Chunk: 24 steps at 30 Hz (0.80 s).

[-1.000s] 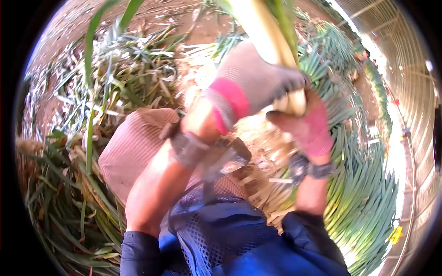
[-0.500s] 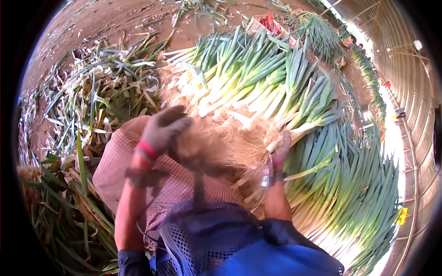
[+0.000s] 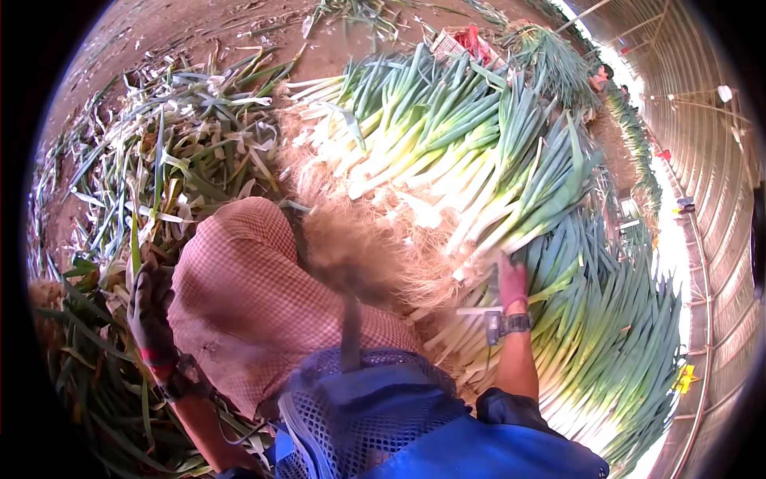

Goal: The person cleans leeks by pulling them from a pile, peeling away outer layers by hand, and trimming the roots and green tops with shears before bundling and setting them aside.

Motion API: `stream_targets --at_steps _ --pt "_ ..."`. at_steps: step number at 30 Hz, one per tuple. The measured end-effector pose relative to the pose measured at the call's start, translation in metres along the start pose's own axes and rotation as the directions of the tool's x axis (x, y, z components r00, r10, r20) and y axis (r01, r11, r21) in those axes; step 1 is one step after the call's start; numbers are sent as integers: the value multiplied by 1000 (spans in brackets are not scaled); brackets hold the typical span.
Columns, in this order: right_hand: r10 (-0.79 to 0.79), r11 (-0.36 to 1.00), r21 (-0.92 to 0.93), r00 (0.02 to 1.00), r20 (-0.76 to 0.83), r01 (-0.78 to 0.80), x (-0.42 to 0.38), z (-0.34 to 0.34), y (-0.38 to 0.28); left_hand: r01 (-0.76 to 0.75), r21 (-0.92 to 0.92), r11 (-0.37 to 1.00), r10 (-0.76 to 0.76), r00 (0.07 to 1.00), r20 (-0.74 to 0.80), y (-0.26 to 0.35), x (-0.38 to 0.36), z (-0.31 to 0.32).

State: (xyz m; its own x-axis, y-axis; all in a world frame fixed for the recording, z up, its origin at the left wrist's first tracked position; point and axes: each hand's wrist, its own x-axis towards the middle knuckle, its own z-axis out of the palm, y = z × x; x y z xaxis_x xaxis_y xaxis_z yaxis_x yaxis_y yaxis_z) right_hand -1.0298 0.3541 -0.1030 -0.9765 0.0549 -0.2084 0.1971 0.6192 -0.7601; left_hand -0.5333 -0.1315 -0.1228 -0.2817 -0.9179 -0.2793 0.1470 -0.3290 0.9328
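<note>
My left hand (image 3: 152, 307), in a dark grey glove with a red cuff, hangs beside my left knee over the heap of discarded leaves (image 3: 96, 335). Its fingers are stretched out and hold nothing. My right hand (image 3: 512, 281), in a pinkish glove, reaches in at the white root ends of the leeks. The upper leek pile (image 3: 447, 128) lies beyond it and the lower leek pile (image 3: 598, 335) to its right. Its fingertips are blurred among the stalks, so any grip cannot be made out. Tangled brown roots (image 3: 423, 263) lie left of this hand.
My checked trouser leg (image 3: 239, 279) lies between the leaf heap and the roots. A red and white crate (image 3: 451, 44) stands behind the upper leeks, near another green bunch (image 3: 550, 60). A curved greenhouse wall (image 3: 710, 199) runs along the right.
My left hand has moved down and left, from above my knee to the leaf heap. My right hand has shifted right and slightly down, and the stalks it held now lie on the pile.
</note>
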Motion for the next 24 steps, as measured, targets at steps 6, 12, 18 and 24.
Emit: stream_targets --at_steps 6,12,18,24 --pt "-347 859 -440 929 -126 261 43 -16 -64 83 -207 975 -101 992 -76 -39 10 -55" --pt "-446 770 -577 876 -183 272 121 -4 -69 80 -265 961 -109 990 -95 -70 19 -77" --pt "-315 910 -362 903 -292 201 159 -34 -22 -24 -263 964 6 998 -66 -88 9 -112" --pt "-178 977 73 952 -248 202 147 -38 -4 7 -327 945 -42 994 -102 -86 9 -114"
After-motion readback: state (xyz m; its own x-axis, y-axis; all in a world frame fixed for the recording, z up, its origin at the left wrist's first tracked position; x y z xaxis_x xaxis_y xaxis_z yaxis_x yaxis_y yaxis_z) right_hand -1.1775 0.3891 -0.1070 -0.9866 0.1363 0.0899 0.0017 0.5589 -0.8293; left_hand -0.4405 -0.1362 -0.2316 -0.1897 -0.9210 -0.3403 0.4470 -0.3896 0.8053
